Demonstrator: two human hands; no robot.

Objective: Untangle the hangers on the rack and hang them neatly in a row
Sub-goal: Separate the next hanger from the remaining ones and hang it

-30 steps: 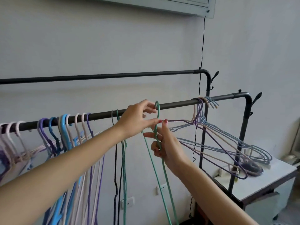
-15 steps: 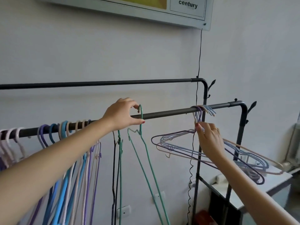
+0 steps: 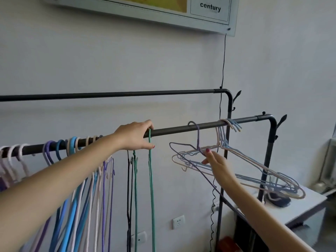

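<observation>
My left hand rests on the front rail and pinches the hook of a green hanger, which hangs edge-on. My right hand grips a purple hanger at the base of its neck; its hook sits over the rail, a little left of the tangle. The tangle of blue and pink hangers hangs from hooks bunched near the rail's right end and tilts down to the right. A row of purple, blue and pink hangers hangs at the left, with a black and a green hanger beside it.
A back rail runs higher, close to the wall. A white table stands under the rack's right end with a dark object on it. A coiled black cable hangs down the wall above wall sockets.
My right hand has pulled the purple hanger left along the rail, away from the tangle. My left hand has set the green hanger's hook on the rail and turned it edge-on.
</observation>
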